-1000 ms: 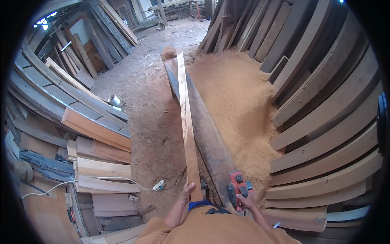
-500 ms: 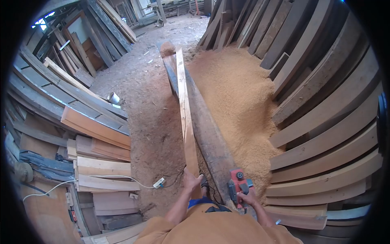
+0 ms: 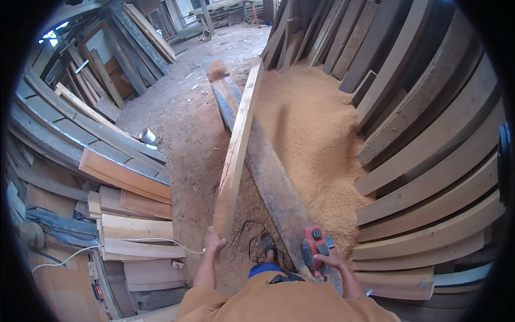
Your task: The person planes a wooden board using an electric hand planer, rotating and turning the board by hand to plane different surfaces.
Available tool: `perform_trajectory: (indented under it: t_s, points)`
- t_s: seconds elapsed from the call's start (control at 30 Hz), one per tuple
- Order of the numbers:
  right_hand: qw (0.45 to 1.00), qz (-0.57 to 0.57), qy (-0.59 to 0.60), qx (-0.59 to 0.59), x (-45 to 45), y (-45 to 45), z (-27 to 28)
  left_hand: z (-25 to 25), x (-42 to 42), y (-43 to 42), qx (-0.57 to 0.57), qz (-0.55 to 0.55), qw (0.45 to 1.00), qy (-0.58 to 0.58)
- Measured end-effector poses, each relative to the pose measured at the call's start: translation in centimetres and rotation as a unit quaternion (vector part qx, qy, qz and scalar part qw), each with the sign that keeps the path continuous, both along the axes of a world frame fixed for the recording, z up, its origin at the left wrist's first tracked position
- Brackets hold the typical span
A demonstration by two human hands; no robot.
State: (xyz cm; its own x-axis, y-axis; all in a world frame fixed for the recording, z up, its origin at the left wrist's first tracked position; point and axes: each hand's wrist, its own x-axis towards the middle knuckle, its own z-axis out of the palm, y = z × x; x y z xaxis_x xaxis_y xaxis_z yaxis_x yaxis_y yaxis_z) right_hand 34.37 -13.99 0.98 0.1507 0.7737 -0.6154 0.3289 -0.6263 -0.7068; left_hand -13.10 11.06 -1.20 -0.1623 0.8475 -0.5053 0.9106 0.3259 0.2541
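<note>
A long squared wooden beam (image 3: 237,145) slants up and away across the scene. My left hand (image 3: 215,240) is closed on its near end. The beam crosses over a dark plank bench (image 3: 273,177) and its far end juts out over the sawdust side. At the bench's near right end sits a red and black electric hand planer (image 3: 315,244). My right hand (image 3: 331,260) is wrapped round the planer's handle.
A heap of sawdust (image 3: 311,134) lies right of the bench. Planks (image 3: 429,214) lean along the right side; stacked boards (image 3: 137,231) lie left. A white cable (image 3: 161,241) runs over the left floor side. A white pot (image 3: 146,136) stands near the left boards.
My left hand has moved left with the beam's near end, while the far end has swung right across the bench. The planer and my right hand are nearly where they were.
</note>
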Motion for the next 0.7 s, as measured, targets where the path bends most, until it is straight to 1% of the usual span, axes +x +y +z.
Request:
perform_trajectory:
  t_s: [0.07, 0.13, 0.17, 0.23, 0.27, 0.33, 0.43, 0.5, 0.57, 0.6, 0.63, 0.67, 0.7]
  points:
    - [0.998, 0.031, -0.022, -0.046, 1.2, 1.6, 2.6, -1.0, -2.3, 1.4, -0.012, -0.006, 1.000, 0.024]
    - [0.995, 0.005, -0.075, -0.061, 2.4, 2.8, 2.7, -1.9, -4.2, 2.9, -0.017, -0.022, 0.999, 0.044]
    - [0.992, -0.006, -0.102, -0.070, 3.1, 3.2, 2.5, -2.0, -5.0, 4.0, -0.044, -0.016, 0.997, 0.060]
    - [0.988, -0.068, -0.126, -0.055, 3.8, 3.9, 1.9, -2.1, -6.3, 5.9, -0.100, 0.000, 0.991, 0.091]
    - [0.984, -0.097, -0.139, -0.047, 4.1, 4.2, 1.6, -2.2, -6.3, 6.6, -0.091, 0.004, 0.985, 0.143]
    - [0.983, -0.100, -0.146, -0.044, 4.3, 5.1, 1.3, -2.4, -5.9, 8.6, -0.070, 0.012, 0.967, 0.243]
    - [0.980, -0.096, -0.163, -0.057, 4.5, 6.5, 2.0, -0.9, -3.0, 13.5, 0.035, 0.011, 0.990, 0.139]
    - [0.980, -0.094, -0.160, -0.078, 3.8, 7.9, 3.7, -1.9, -1.6, 17.6, 0.132, -0.036, 0.988, 0.067]
    - [0.979, -0.103, -0.140, -0.102, 2.9, 9.5, 6.4, -3.0, 0.4, 21.8, 0.143, -0.029, 0.988, 0.040]
    - [0.978, -0.096, -0.159, -0.095, 3.1, 9.6, 5.9, -3.5, 1.5, 23.7, 0.149, -0.027, 0.988, 0.026]
    - [0.976, -0.090, -0.178, -0.088, 3.2, 9.3, 4.8, -2.2, 2.8, 25.0, 0.112, -0.011, 0.992, 0.052]
    - [0.973, -0.085, -0.197, -0.081, 3.3, 9.1, 3.9, 0.2, 4.4, 25.7, 0.076, 0.003, 0.994, 0.078]
    - [0.973, -0.084, -0.198, -0.082, 3.6, 8.7, 3.2, 1.3, 5.6, 25.9, 0.039, 0.019, 0.994, 0.104]
